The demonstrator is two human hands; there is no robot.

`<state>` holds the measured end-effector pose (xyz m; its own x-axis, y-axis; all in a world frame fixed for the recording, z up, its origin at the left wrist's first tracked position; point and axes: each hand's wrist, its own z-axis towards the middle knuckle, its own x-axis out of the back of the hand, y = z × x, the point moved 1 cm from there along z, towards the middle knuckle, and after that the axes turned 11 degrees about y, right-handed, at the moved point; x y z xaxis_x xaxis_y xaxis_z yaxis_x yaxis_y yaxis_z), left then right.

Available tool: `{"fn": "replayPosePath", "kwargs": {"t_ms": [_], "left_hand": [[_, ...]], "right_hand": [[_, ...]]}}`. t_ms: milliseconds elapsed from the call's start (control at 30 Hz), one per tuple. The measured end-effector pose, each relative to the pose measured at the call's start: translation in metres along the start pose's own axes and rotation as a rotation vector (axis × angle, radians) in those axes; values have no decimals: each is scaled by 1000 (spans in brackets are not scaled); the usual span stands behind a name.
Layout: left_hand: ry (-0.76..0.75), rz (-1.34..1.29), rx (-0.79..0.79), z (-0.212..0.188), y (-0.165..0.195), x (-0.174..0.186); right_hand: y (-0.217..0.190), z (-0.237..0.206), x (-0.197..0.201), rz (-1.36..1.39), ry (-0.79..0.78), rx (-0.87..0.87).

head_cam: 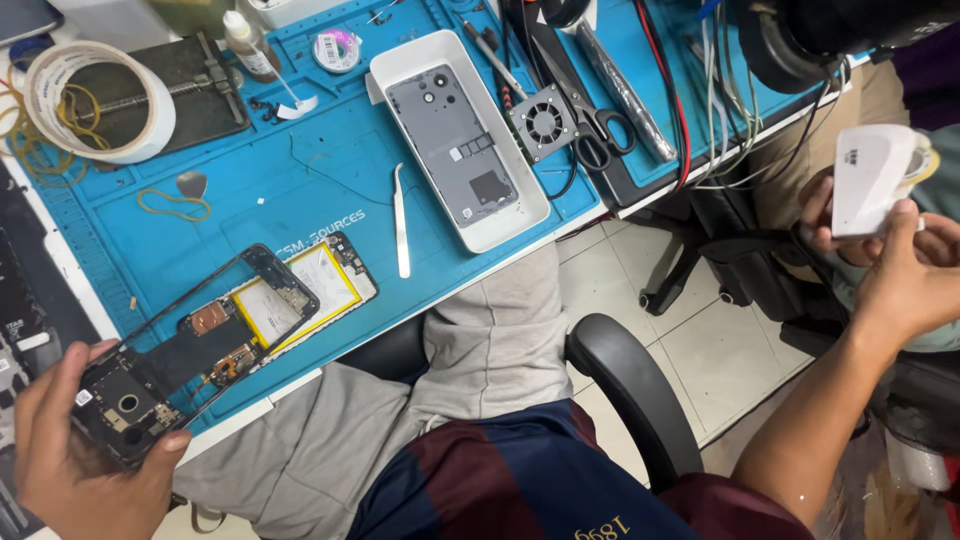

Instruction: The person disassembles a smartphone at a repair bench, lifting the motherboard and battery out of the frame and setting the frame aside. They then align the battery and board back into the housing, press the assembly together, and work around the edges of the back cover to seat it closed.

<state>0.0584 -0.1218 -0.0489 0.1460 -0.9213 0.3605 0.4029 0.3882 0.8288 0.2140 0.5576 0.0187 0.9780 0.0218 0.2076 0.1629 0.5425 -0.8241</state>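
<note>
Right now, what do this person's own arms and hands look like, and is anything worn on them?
Both are bare: no gloves, rings or watch show on the left hand or right hand. The right forearm is uncovered up to a short dark red sleeve.

A tabletop (610, 205) with a pale edge runs from the lower left to the upper right, and a blue work mat (290, 190) covers most of it. Past its edge lies a floor of pale square tiles (690, 350) with dark grout lines. A black office chair stands on those tiles, its star base (690, 270) and castors partly under the tabletop. Nearer the camera, a curved black armrest (625, 385) of a second chair arches over the floor. The light is even and bright, with soft shadows under the furniture.
</note>
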Motion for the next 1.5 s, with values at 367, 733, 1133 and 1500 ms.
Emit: {"fn": "replayPosePath", "kwargs": {"t_ms": [367,733,1133,1500], "left_hand": [[24,93,-54,-5,37,8],[-182,46,14,12,7,12],[-261,122,-12,31,-11,16],[275,267,-163,-5,-26,35]], "right_hand": [[-105,-111,-44,-44,-227,181],[-243,-295,-202,323,-1512,961],[-245,-305,-234,257,-1603,891],[-237,-323,-236,369,-1553,897]]}}
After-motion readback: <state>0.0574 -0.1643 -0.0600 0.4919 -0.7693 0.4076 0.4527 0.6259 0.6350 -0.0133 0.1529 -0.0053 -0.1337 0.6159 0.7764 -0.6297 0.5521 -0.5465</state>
